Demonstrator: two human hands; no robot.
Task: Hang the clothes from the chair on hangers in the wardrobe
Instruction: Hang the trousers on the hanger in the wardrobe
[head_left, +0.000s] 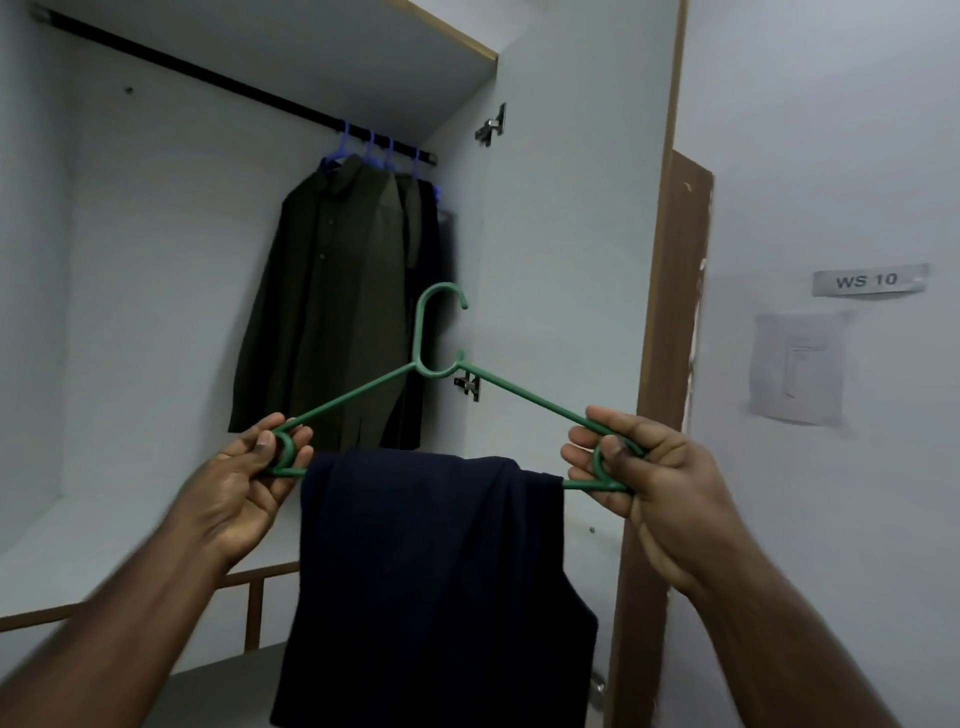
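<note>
I hold a green plastic hanger (431, 338) up in front of the open wardrobe, hook pointing up. My left hand (254, 478) pinches its left end loop and my right hand (639, 478) grips its right end loop. A dark navy garment (436, 582) is folded over the hanger's bottom bar and hangs down between my hands. The black rail (208, 78) runs across the top of the wardrobe. At the rail's right end, several dark green and dark garments (337, 312) hang on blue hangers (363, 150).
The wardrobe's white side wall (561, 234) and brown door edge (670, 338) stand just right of the hanger. A white shelf floor (104, 545) lies below the hanging clothes. The left stretch of the rail is bare. A "WS 10" label (867, 280) is on the right wall.
</note>
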